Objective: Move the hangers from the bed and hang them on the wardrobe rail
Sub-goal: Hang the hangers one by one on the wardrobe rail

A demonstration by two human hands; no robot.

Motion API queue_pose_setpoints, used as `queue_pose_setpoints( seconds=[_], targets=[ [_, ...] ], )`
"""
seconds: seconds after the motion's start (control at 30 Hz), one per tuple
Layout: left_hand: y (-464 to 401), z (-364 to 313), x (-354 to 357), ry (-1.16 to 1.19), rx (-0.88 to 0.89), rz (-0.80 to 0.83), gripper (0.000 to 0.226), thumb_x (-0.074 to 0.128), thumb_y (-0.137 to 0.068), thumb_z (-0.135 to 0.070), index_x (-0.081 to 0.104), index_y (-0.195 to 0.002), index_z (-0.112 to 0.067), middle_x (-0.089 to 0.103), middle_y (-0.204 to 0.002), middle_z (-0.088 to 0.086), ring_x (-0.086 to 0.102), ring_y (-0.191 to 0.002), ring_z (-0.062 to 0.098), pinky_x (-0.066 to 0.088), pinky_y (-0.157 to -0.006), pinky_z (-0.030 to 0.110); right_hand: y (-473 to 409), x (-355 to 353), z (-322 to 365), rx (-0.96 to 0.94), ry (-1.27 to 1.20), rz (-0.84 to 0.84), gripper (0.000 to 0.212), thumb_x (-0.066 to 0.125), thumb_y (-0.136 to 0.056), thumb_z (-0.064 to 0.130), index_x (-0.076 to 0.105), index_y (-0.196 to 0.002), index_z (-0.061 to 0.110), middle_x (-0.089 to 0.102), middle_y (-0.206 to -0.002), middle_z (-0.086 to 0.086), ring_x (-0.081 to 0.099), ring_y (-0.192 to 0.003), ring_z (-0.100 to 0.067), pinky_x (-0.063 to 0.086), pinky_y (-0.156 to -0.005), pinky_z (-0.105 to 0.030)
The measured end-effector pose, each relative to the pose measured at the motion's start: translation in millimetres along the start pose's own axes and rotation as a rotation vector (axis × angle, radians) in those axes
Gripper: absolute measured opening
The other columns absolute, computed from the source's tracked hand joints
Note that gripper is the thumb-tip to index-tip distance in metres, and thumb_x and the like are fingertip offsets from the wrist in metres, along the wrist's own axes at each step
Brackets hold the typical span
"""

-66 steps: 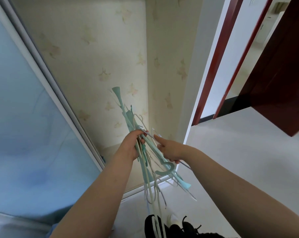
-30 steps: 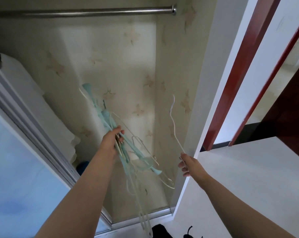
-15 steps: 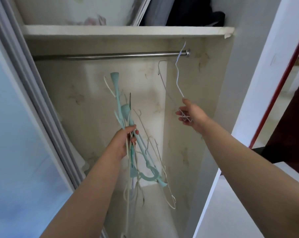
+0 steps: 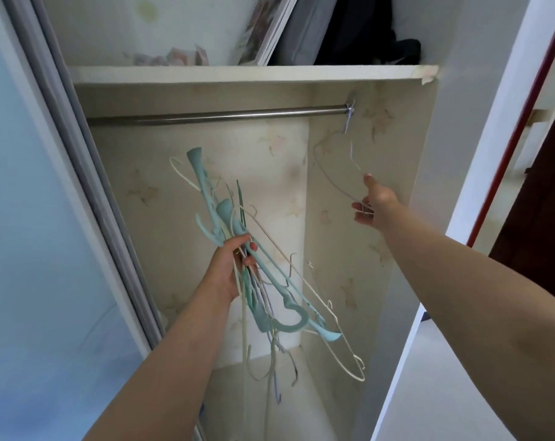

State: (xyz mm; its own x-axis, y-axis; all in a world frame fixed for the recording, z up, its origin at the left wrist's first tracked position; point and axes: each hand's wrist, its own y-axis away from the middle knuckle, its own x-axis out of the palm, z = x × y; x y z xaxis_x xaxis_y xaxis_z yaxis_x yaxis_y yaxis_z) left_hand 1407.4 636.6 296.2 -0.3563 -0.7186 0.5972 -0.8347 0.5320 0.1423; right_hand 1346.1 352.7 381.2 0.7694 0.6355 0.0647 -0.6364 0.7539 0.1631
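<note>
Left hand point(image 4: 230, 271) grips hanger bundle point(image 4: 263, 281) — right hand point(image 4: 374, 203) holds wire hanger point(image 4: 333, 173) hooked on rail point(image 4: 215, 117)

Rail point(image 4: 219, 115): bare along its length, one wire hanger point(image 4: 333, 173) hooked at its right end.
Above: shelf point(image 4: 238, 73) sat close over the rail, leaving a narrow gap.
Left: sliding door point(image 4: 79, 173) edged the opening.
Below rail: open wardrobe space, partly filled by the bundle point(image 4: 254, 281) in the left hand point(image 4: 228, 268).

No legible text — none anywhere.
</note>
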Motion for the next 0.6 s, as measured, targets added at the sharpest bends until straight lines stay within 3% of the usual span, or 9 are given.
queue_pose_setpoints(
  seconds=[0.1,0.27,0.4,0.5,0.6],
  targets=[
    [-2,-1,-3,0.0,0.011,-0.009,0.02,0.06,-0.084,-0.019,0.055,-0.067,-0.01,0.044,-0.064,0.001,0.036,-0.036,0.007,0.036,-0.04,0.017,-1,-7,-16,0.004,-0.018,-0.075,0.052,0.05,-0.092,0.053,0.053,-0.115,0.007,0.051,-0.084,-0.009,0.048,-0.063,-0.021,0.048,-0.058,-0.036],
    [-9,1,-6,0.041,0.009,0.007,0.014,0.06,-0.082,-0.017,0.054,-0.072,-0.011,0.047,-0.067,0.001,0.038,-0.038,0.007,0.038,-0.04,0.019,20,-23,-87,0.115,0.127,-0.072,0.067,0.043,-0.093,0.059,0.042,-0.136,0.007,0.046,-0.12,-0.012,0.056,-0.076,-0.026,0.053,-0.07,-0.04],
    [-10,4,-5,0.01,-0.019,0.057,0.02,0.059,-0.084,-0.019,0.054,-0.067,-0.01,0.04,-0.067,0.003,0.037,-0.037,0.008,0.037,-0.039,0.018,58,-34,-156,0.037,0.631,0.259,0.074,0.055,-0.09,0.051,0.026,-0.148,0.017,0.042,-0.144,-0.01,0.053,-0.109,-0.026,0.046,-0.09,-0.036],
    [-9,6,-5,0.006,-0.023,0.078,0.019,0.056,-0.086,-0.017,0.055,-0.069,-0.01,0.045,-0.07,0.003,0.037,-0.037,0.008,0.036,-0.039,0.017,82,-46,-184,0.077,0.833,0.645,0.099,0.069,-0.078,0.052,0.011,-0.153,0.024,0.02,-0.158,-0.004,0.027,-0.141,-0.022,0.024,-0.115,-0.035],
    [-8,8,-4,0.032,-0.055,0.126,0.016,0.054,-0.088,-0.016,0.055,-0.073,-0.011,0.052,-0.073,0.002,0.037,-0.038,0.006,0.033,-0.04,0.017,93,-47,-203,0.007,1.009,0.688,0.112,0.073,-0.075,0.053,-0.003,-0.153,0.027,0.004,-0.16,0.001,0.011,-0.147,-0.021,0.014,-0.117,-0.037]
  ],
)
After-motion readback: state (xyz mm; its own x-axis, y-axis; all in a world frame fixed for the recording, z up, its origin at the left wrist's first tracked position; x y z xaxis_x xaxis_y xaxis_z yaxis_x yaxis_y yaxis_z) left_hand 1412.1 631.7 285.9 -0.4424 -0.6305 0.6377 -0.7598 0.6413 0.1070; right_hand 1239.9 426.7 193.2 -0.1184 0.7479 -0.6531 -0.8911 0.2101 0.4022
